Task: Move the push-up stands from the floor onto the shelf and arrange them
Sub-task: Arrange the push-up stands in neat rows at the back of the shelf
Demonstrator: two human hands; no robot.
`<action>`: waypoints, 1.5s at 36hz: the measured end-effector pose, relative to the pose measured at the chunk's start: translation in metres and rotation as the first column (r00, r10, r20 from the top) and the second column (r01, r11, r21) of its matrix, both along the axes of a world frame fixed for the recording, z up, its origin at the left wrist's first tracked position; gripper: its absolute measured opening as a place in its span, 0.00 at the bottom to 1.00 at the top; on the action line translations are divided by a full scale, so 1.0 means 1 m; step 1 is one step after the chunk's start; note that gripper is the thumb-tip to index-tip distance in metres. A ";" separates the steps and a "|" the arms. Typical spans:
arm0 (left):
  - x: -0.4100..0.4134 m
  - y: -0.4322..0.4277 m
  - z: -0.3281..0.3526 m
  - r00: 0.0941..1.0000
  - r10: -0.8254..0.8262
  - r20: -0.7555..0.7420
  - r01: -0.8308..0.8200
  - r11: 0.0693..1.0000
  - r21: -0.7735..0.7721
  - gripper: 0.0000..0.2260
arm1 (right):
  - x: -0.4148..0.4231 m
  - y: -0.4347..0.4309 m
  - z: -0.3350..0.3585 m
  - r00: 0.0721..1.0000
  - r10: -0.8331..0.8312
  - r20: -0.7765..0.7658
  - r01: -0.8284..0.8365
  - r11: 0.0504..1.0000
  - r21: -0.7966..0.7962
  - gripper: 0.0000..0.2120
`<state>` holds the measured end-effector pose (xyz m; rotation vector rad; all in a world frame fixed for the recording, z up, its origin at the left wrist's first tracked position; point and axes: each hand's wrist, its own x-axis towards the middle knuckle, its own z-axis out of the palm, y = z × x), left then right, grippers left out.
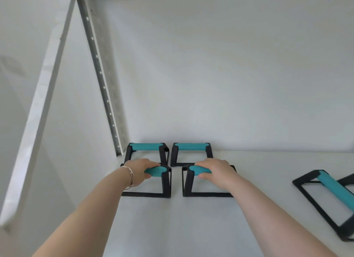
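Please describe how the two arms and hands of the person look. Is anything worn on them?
Both forearms are bare; no sleeves show in the view, and neither hand wears a glove. The left hand has a thin metal bangle around the wrist, rose-gold in tone, with a small clasp or bead on it. The right hand and its wrist carry nothing. I can see no rings or watch.

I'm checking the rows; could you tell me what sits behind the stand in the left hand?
Another push-up stand stands behind it against the wall; the left hand covers its front base bar.

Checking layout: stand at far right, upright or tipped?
Upright but skewed: far-right stand sits base-flat on the shelf, turned diagonally to the squared four.
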<state>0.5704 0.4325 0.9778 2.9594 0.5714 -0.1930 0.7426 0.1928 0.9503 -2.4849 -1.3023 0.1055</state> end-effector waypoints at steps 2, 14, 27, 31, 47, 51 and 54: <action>-0.002 0.016 -0.004 1.000 -0.006 -0.002 0.006 1.000 0.002 0.21 | -0.004 0.013 -0.003 1.000 0.008 -0.009 -0.008 1.000 -0.004 0.14; -0.003 0.063 -0.030 0.996 -0.070 0.058 0.076 0.991 -0.114 0.22 | -0.013 0.060 -0.016 1.000 -0.017 0.017 0.018 0.998 -0.059 0.18; 0.004 0.077 -0.042 0.981 -0.121 0.149 0.132 0.989 -0.062 0.20 | -0.014 0.071 -0.021 0.997 -0.061 0.055 0.066 0.994 -0.092 0.20; 0.006 0.079 -0.044 0.979 -0.125 0.162 0.137 0.989 -0.063 0.20 | -0.012 0.070 -0.022 0.997 -0.062 0.055 0.067 0.994 -0.090 0.19; 0.008 0.080 -0.046 0.982 -0.110 0.152 0.121 0.990 -0.067 0.20 | -0.011 0.073 -0.024 0.995 -0.081 0.066 0.085 0.994 -0.069 0.19; 0.008 0.079 -0.045 0.982 -0.111 0.155 0.122 0.991 -0.060 0.20 | -0.011 0.073 -0.026 0.993 -0.089 0.077 0.094 0.994 -0.063 0.20; 0.009 0.080 -0.047 0.982 -0.114 0.153 0.123 0.991 -0.051 0.20 | -0.012 0.072 -0.027 0.993 -0.094 0.074 0.098 0.994 -0.052 0.19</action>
